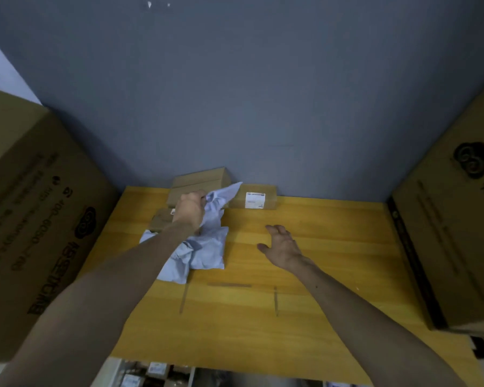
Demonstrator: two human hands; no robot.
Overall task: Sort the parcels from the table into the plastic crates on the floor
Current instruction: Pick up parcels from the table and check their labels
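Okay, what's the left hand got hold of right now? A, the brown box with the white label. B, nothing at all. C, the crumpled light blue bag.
C: the left hand has its fingers curled into the upper end of the light blue bag; no hand is on the labelled box.

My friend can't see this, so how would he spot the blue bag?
Look at the yellow table against the grey wall. Near its far left, beside cardboard boxes, lies the pale blue bag, gripped by the left hand. It alone is soft and crumpled.
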